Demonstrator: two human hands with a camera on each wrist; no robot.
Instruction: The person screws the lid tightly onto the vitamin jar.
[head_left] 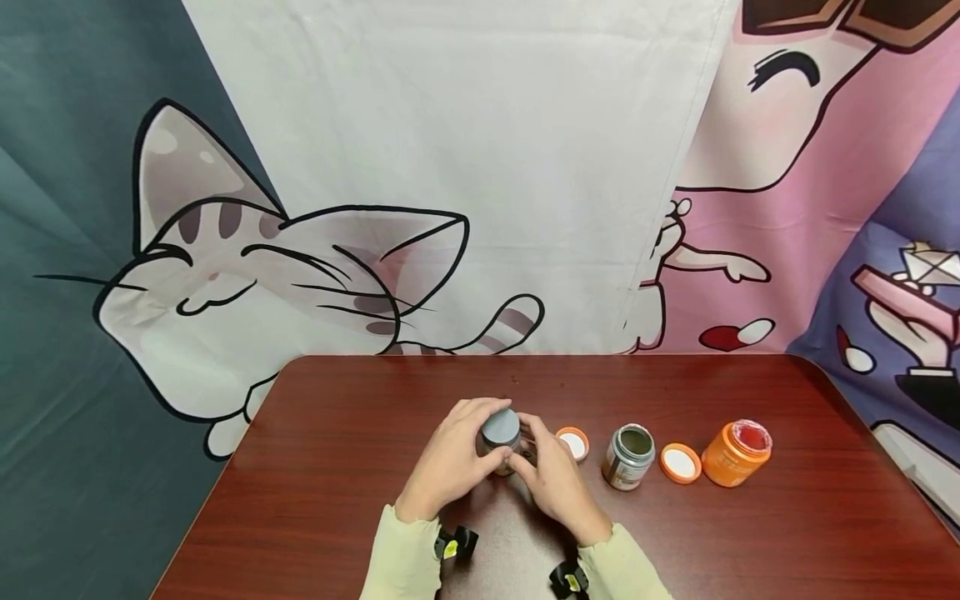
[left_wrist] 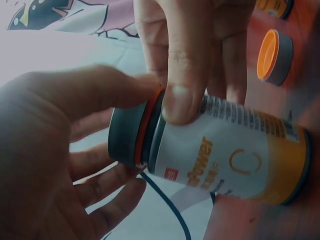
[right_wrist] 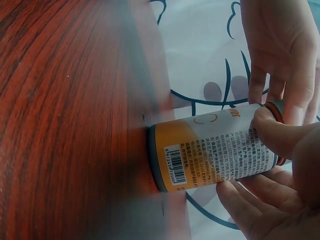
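Note:
A pill bottle [left_wrist: 235, 155] with a white and orange label stands upright on the table in front of me. Its grey cap [left_wrist: 122, 135] sits over the neck, and an orange ring shows below the cap's edge. My left hand [head_left: 456, 458] grips the cap from the side, thumb on one side and fingers curled round the other. Lower down, my right hand [head_left: 557, 482] holds the bottle's body near the shoulder between thumb and fingers. From the head view, the hands hide most of the label.
Right of my hands lies an upturned lid [head_left: 573, 443] with an orange rim. Beyond it stand an uncapped grey bottle [head_left: 627, 460], another upturned lid [head_left: 681, 463] and an uncapped orange bottle [head_left: 737, 457]. A printed cloth [head_left: 487, 167] hangs behind the table [head_left: 315, 500].

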